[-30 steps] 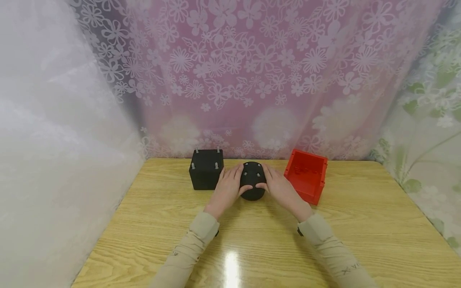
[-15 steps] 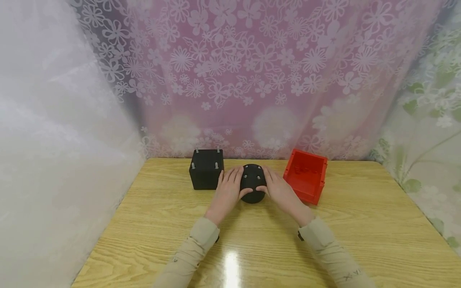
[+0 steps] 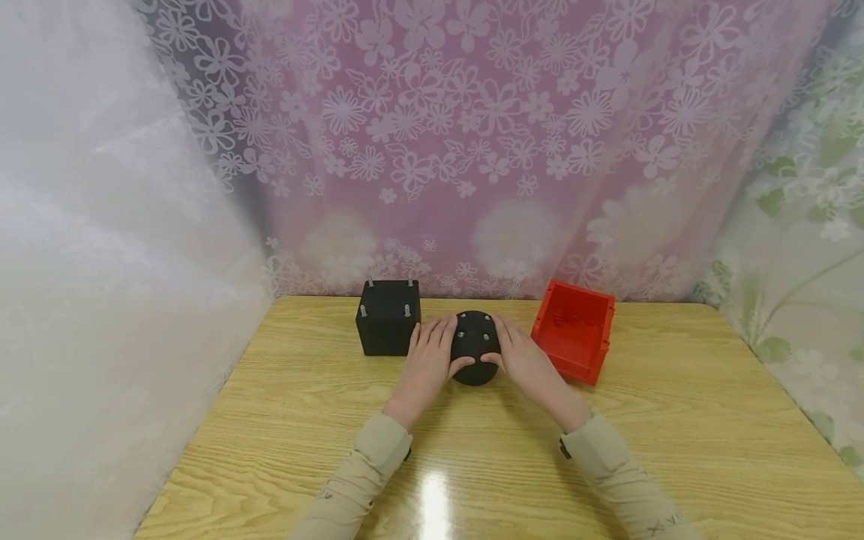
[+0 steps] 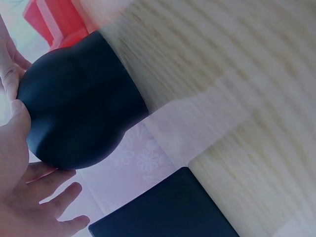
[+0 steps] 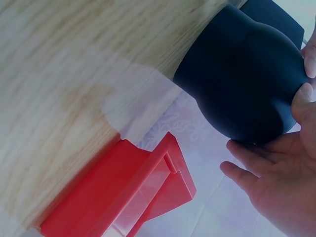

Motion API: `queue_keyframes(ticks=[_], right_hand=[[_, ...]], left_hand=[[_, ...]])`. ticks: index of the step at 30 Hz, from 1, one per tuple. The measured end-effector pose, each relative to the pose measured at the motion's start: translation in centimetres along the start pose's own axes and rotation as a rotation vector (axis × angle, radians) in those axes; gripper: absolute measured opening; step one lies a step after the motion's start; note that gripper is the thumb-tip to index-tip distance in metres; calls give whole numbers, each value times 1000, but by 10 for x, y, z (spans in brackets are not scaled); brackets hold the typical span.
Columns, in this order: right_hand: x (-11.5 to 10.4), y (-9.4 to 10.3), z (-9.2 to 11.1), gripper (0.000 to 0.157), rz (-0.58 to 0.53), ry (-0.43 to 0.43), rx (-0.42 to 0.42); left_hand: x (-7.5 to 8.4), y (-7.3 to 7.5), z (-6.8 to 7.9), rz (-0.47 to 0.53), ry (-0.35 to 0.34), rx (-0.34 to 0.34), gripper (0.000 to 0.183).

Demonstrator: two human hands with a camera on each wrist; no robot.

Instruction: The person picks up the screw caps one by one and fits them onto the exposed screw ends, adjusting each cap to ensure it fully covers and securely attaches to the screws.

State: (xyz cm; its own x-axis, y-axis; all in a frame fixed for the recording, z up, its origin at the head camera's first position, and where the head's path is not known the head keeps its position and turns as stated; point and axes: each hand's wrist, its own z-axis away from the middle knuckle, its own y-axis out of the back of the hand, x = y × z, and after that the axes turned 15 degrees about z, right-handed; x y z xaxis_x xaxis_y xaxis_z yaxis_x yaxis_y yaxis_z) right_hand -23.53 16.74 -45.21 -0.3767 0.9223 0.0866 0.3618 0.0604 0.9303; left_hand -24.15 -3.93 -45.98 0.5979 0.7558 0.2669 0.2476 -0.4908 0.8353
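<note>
A black rounded piece (image 3: 475,361) stands mid-table, with several short metal pins on its top. Both wrist views show its wide bulge narrowing to a base on the wood. My left hand (image 3: 427,364) holds its left side, thumb at the front and fingers round the flank. From the right, my right hand (image 3: 529,367) holds it the same way; in the right wrist view its fingertips (image 5: 247,155) lie along the bulge. Left of my left hand sits a black box (image 3: 388,330) with upright metal pins at its top corners. The far side of the rounded piece is hidden.
A red open-topped bin (image 3: 574,330), slightly turned, stands just beyond my right hand. The wooden table (image 3: 304,450) ends at the back against a pink flowered curtain (image 3: 432,187). White sheeting (image 3: 121,262) hangs at the left.
Both hands and the black rounded piece between them have shifted slightly toward me. The box and the red bin stay where they were.
</note>
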Motion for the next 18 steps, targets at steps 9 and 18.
queue_keyframes(ticks=[9,18], right_hand=[[6,-3,0,82,0,33,26],[14,-8,-1,81,-6,74,77]], left_hand=[[2,-3,-1,-25,1,20,77],[3,-9,-2,-7,6,52,79]])
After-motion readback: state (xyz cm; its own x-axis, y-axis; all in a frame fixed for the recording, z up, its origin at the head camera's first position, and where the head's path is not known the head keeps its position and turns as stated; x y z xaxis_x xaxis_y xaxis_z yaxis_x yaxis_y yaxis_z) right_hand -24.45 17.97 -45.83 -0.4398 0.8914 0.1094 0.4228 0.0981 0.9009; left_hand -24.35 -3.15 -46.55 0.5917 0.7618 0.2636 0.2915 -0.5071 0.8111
